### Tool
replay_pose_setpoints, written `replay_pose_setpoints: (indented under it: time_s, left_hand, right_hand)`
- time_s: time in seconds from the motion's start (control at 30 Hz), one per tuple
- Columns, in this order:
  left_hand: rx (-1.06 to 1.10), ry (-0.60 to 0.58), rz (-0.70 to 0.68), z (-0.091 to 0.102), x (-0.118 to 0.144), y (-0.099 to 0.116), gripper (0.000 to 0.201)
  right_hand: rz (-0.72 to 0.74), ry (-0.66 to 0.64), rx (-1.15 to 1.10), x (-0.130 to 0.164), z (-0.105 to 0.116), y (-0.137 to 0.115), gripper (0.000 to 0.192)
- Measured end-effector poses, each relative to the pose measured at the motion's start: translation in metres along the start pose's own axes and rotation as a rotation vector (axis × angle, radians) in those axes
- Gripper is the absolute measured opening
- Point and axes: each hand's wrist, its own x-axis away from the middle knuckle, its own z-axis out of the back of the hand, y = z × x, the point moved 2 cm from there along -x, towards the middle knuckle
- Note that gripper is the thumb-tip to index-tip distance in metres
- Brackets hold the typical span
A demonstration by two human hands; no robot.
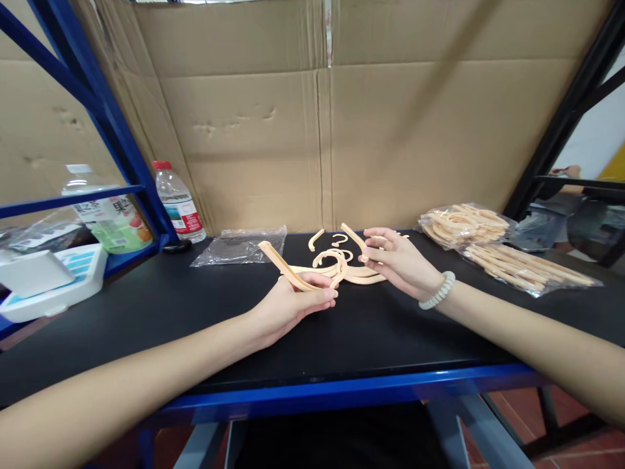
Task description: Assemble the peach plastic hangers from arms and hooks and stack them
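Left hand (pixel 293 301) is curled shut around a peach plastic hanger arm (pixel 286 267), gripped near frame centre with its long axis slanting up and to the left out of the fist. Right hand (pixel 398 262) is pinched on a second hanger piece (pixel 352 237), which runs up-left from the fingertips. So both pieces are already held, tilted roughly parallel, with a small gap kept between them. Underneath, the black table (pixel 342 332) is spread across the middle of the frame. Bagged hanger parts (pixel 508 257) are seen at right, a water bottle (pixel 176 202) at upper left. Loose hooks (pixel 336 251) are piled just between the hands, a bit nearer the right one.
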Motion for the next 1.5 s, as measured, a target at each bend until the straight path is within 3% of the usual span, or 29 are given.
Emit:
replay_pose_setpoints:
  time_s: [0.1, 0.23, 0.4, 0.5, 0.93, 1.27, 1.5]
  left_hand:
    - [-0.014, -0.054, -0.016, 0.001, -0.001, 0.000, 0.016]
    - [0.001, -0.090, -0.031, 0.001, -0.001, 0.000, 0.015]
    - [0.015, -0.125, -0.035, 0.001, -0.001, 0.001, 0.013]
    - [0.014, -0.141, -0.017, 0.002, -0.001, 0.001, 0.015]
    - [0.006, -0.164, -0.029, 0.000, 0.001, -0.001, 0.013]
    - [0.068, -0.126, -0.139, -0.004, 0.003, 0.002, 0.009]
    - [0.041, -0.029, -0.158, -0.001, 0.001, 0.000, 0.015]
  right_hand:
    - [-0.024, -0.061, -0.032, 0.004, -0.004, -0.001, 0.053]
    - [-0.075, -0.229, 0.045, 0.011, -0.013, 0.002, 0.033]
    - [0.044, -0.410, 0.236, 0.020, -0.024, 0.004, 0.024]
    - [0.103, -0.455, 0.317, 0.022, -0.027, 0.002, 0.022]
    - [0.152, -0.528, 0.357, 0.028, -0.032, 0.002, 0.014]
    - [0.247, -0.397, 0.388, 0.033, -0.036, 0.006, 0.016]
    - [0.289, -0.335, 0.369, 0.037, -0.042, 0.009, 0.019]
